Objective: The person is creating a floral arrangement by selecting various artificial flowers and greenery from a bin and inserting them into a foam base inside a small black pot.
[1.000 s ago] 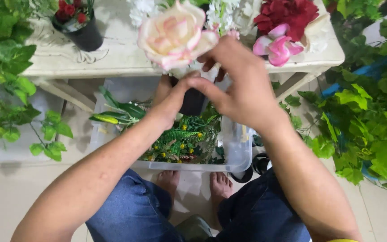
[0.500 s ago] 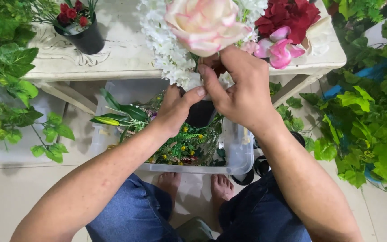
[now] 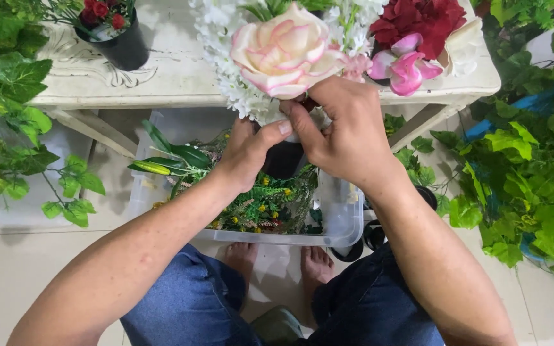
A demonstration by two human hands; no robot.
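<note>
At top centre of the frame my right hand (image 3: pixel 347 138) pinches the base of a big cream rose (image 3: pixel 285 51) with pink-edged petals, ringed by white blossoms (image 3: pixel 226 70); my left hand (image 3: pixel 248 150) clasps the black pot (image 3: pixel 283 160) beneath.

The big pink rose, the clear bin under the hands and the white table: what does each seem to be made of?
The pink rose looks artificial, probably fabric: stiff, matte petals with even pink edging. The clear bin looks like translucent plastic: the floor shows through its glossy wall. The white table looks like painted wood with a worn, matte finish and carved scrollwork, though its core cannot be told. The left hand and right hand work under the rose.
</note>
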